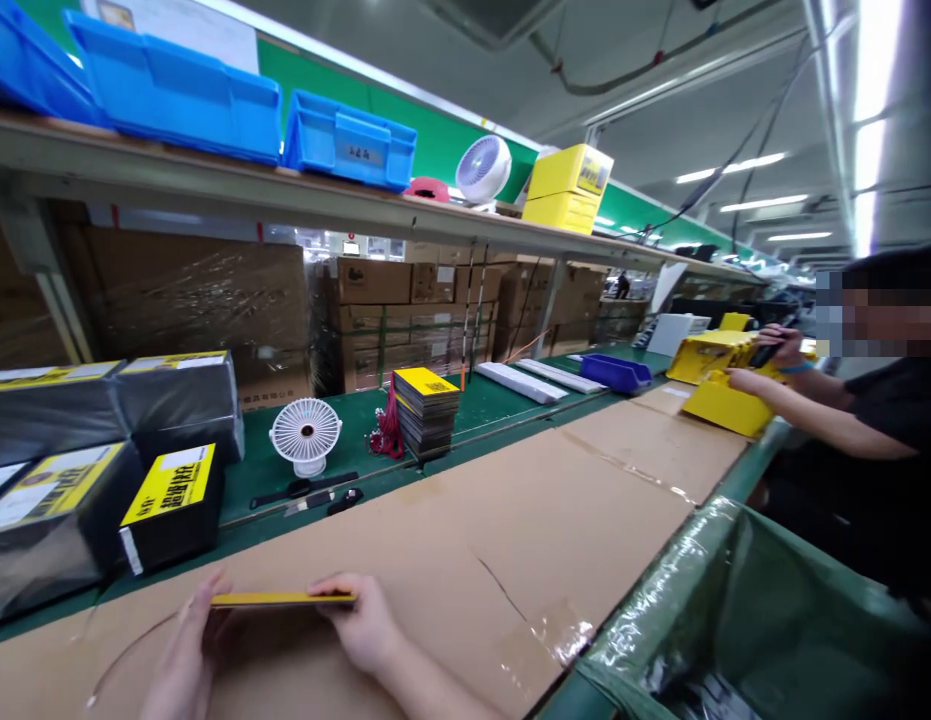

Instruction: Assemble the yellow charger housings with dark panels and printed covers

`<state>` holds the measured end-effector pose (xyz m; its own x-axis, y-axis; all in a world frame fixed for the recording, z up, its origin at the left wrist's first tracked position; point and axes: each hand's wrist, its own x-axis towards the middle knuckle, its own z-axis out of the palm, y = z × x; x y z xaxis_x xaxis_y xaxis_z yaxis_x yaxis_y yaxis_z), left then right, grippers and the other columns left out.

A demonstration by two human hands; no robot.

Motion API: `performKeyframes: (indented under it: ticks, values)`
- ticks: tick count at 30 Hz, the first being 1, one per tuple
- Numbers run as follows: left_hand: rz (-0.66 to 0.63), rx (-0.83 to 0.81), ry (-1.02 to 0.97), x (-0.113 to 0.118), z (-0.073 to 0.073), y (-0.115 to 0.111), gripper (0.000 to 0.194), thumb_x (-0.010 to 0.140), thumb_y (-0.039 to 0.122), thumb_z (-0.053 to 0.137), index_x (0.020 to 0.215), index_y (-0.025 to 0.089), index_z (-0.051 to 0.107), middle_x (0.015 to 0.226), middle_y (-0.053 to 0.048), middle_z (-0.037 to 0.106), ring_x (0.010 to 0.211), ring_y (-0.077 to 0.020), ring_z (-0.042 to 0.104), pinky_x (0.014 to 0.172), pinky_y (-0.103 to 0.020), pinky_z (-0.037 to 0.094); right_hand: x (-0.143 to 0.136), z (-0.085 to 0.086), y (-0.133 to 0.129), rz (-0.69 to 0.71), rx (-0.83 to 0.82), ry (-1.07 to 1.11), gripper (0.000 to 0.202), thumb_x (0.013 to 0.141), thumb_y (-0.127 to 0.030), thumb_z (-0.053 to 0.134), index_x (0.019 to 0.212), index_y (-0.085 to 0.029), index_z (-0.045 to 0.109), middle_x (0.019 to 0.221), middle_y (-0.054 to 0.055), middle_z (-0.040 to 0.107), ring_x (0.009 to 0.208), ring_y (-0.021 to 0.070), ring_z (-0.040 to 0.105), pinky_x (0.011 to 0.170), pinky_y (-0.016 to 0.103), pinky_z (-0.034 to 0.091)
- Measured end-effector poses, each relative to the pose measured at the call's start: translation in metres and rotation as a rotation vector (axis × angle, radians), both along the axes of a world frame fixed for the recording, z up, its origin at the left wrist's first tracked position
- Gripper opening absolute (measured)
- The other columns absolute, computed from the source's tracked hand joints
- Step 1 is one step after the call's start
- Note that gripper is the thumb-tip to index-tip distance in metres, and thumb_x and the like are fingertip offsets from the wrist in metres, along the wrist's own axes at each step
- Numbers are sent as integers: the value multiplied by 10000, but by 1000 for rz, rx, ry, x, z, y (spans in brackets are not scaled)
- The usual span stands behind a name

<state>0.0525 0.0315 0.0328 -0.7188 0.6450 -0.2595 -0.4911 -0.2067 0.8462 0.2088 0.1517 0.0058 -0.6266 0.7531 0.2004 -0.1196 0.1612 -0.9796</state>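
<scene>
Panel (266, 600) over cardboard (465, 540) (shelf (345, 203) beyond)

Thin panel (281, 600): yellow along its edge; the underside seems dark, though shadow blurs the shade
Cardboard sheeting (435, 540): plain tan-brown, with glossy clear tape (562, 635) across it
Bench top (251, 482): deep green
Stack of flat pieces (427, 415): yellow on top with black print, dark grey down the sides
Cords (388, 432): crimson
Boxed item (172, 510): black sides, yellow top with bold black lettering
Small fan (306, 440): white, patterned with radiating ribs
Shelf bins (187, 95): bright blue
Low tray (619, 374): darker blue, toward violet
Shelf boxes (562, 190): yellow, dark print on one end
Lined bin (652, 590): shiny green
Co-worker's sleeve (896, 400): black
Wristband (795, 368): light blue
</scene>
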Motion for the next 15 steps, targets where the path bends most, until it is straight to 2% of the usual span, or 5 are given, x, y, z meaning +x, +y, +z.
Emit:
performKeyframes:
  ticks: [3,7,12,15]
  values:
    - [-114,64,-36,0,-11,0,509,744,500,632,1168,233,546,1237,-29,538,1228,-260,408,1095,-446,263,1,-4,15,-49,-15,-31,303,661,-448,693,812,-187,727,867,69,714,874,252,646,853,383,471]
    - [-75,42,-35,-5,-22,0,465,776,429,620,1190,233,540,1260,-43,532,1201,-242,451,1072,-425,330,-2,-3,23,-25,-20,-81,236,667,-386,692,785,-184,724,811,55,710,826,240,643,804,354,477]
    - [-61,35,-105,-5,-21,-1,407,783,379,603,1140,187,568,1172,-97,589,1124,-259,523,963,-381,458,-3,-1,25,-1,-12,-159,150,677,-269,665,797,-197,718,823,35,707,827,222,639,806,323,464]
    - [-60,35,-130,-8,-23,-1,361,772,370,604,1079,182,589,1184,-101,583,1129,-267,518,948,-392,467,-3,2,24,0,-19,-204,140,673,-246,663,796,-209,717,828,22,706,834,210,641,806,301,461]
